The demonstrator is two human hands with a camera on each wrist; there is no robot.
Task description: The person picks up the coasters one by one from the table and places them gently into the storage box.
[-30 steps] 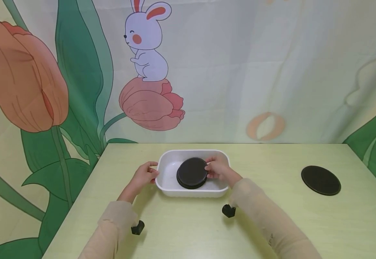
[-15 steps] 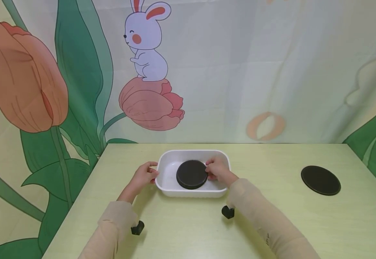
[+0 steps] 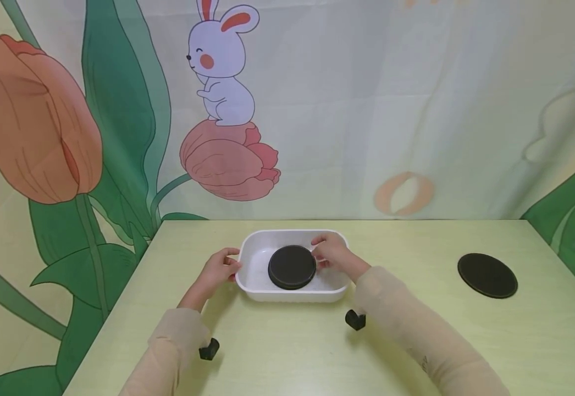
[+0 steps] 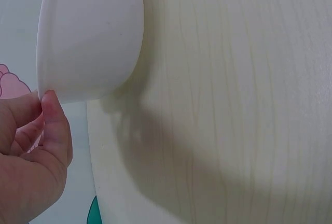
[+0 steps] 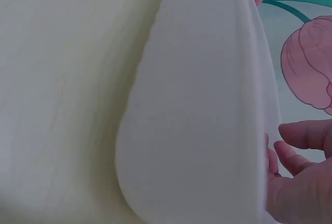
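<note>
A white plastic basin (image 3: 292,296) with rounded corners sits on the table. Inside it lies a round black disc (image 3: 291,267), flat, with a second dark edge showing just under its rim. My left hand (image 3: 215,269) pinches the basin's left rim, thumb outside, as the left wrist view also shows at the white wall (image 4: 93,37). My right hand (image 3: 336,254) reaches over the basin's right side, fingertips right beside the disc's edge. In the right wrist view, that hand's thumb (image 5: 303,133) and fingers stand apart; the basin wall hides part of them.
Another thin black disc (image 3: 487,275) lies on the table (image 3: 277,352) to the far right. A printed curtain (image 3: 347,121) with a rabbit and tulips hangs behind the table's back edge. Small black pieces (image 3: 355,319) are fixed at both wrists.
The upper black disc, tilted in my right hand's grip earlier, has settled flat in the basin. The right fingers have let go and drawn slightly apart. My left hand has not moved.
</note>
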